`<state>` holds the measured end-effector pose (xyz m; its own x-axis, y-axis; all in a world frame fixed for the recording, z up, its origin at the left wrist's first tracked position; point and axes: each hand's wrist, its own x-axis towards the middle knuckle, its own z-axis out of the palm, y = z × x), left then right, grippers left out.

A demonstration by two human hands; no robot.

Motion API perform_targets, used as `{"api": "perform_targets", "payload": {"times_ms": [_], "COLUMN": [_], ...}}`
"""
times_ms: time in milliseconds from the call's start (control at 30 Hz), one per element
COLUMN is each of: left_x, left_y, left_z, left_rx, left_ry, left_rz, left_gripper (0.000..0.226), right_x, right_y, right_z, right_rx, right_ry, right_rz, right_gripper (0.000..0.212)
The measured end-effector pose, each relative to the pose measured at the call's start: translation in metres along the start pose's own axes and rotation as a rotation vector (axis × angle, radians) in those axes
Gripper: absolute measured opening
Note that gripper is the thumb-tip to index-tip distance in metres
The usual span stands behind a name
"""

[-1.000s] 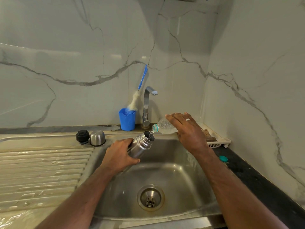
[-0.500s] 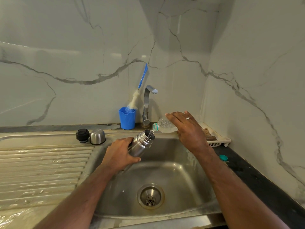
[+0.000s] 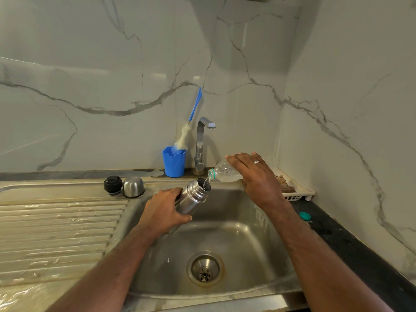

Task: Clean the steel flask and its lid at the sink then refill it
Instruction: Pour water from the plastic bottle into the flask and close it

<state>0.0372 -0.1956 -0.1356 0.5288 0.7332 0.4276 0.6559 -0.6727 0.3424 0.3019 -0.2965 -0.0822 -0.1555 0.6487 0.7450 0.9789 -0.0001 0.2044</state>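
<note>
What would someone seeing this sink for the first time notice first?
Most likely the pour over the sink: the right hand tips a clear plastic bottle so a thin stream of water runs into the open mouth of the steel flask, which the left hand holds tilted. Next, the blue cup with the bottle brush by the tap, and the black stopper and steel cap on the sink's left rim.

Steel sink unit (image 3: 67, 221) with ribbed, wet drainboard on the left, basin with drain (image 3: 205, 269) on the right. On its back ledge – black stopper (image 3: 113, 184) just beside steel cap (image 3: 133, 187), then blue cup (image 3: 173, 162) holding a bottle brush (image 3: 188, 129), next to the tap (image 3: 200, 145). Dark counter (image 3: 351, 248) to the right carries a white rack (image 3: 295, 190) and a teal bottle cap (image 3: 304, 215).
</note>
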Motion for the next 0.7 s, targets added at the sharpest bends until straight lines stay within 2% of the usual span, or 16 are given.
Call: {"api": "perform_targets", "payload": {"times_ms": [700], "left_x": [0.0004], "left_y": [-0.0006], "left_z": [0.0004], "left_rx": [0.008], "left_ry": [-0.007], "left_rz": [-0.001], "left_gripper": [0.071], "right_x": [0.0001], "right_y": [-0.0007], "right_z": [-0.0009], "right_rx": [0.018], "right_ry": [0.018], "right_rz": [0.001], "right_gripper": [0.089]}}
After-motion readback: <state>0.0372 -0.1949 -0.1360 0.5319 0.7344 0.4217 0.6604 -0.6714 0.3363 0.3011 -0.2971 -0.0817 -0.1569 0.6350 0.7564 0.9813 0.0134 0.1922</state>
